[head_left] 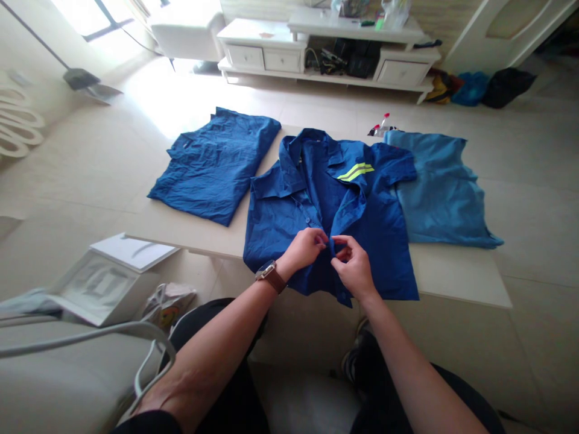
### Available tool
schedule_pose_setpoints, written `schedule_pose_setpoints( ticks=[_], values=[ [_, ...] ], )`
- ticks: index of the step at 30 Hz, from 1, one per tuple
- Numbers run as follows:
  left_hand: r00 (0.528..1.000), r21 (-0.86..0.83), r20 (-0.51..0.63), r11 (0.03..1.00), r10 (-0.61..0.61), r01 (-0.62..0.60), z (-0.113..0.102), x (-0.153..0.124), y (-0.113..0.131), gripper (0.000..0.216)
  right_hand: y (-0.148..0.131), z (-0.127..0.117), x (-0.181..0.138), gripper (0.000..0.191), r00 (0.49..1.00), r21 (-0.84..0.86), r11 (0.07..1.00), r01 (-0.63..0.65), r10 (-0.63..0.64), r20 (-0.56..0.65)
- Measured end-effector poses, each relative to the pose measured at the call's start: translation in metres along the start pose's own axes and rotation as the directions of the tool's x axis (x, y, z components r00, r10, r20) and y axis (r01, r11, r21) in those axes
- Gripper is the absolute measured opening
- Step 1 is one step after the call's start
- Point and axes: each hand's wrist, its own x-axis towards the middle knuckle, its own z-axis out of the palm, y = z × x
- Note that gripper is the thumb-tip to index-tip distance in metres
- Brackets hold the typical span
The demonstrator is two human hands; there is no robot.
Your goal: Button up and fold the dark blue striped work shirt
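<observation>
In the head view, my left hand (311, 244) and right hand (351, 262) each pinch the blue shirt (377, 226) at its front edges, fingertips closed on cloth; the shirt lies open-necked on the pale table (461, 278), between a dark blue garment (217, 166) and a lighter blue cloth (441, 190).

- a shirt (275, 220) lies midway along the table (461, 274), between a folded garment (217, 169) on the left and a folded cloth (441, 193) on the right
- the left hand (311, 242) and right hand (353, 266) meet at the shirt's front opening
- a bottle (384, 123) stands just behind the folded cloth
- a tv cabinet (283, 60) stands behind the table, bags (506, 87) right of it
- a box (106, 286) sits by the table's near left corner
</observation>
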Motion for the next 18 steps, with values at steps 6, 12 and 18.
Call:
schedule_pose_setpoints(
  ticks=[6, 12, 18],
  values=[
    [0.997, -0.021, -0.031, 0.997, 0.07, -0.071, 0.0007, -0.0011, -0.0015, 0.017, 0.0027, 0.0023, 0.0012, 0.05, 1.0, 0.048, 0.999, -0.022, 0.022, -0.009],
    [0.987, 0.078, -0.079, 0.988, 0.142, -0.136, 0.0045, -0.0016, -0.0011, 0.019, 0.005, 0.002, 0.0016, 0.05, 1.0, 0.035, 0.999, -0.031, 0.031, -0.001],
    [0.956, 0.25, -0.079, 0.934, 0.281, -0.254, 0.0084, -0.0049, -0.0018, 0.024, 0.0106, 0.0038, 0.0021, 0.042, 0.997, 0.139, 0.987, -0.074, 0.072, 0.026]
  ],
)
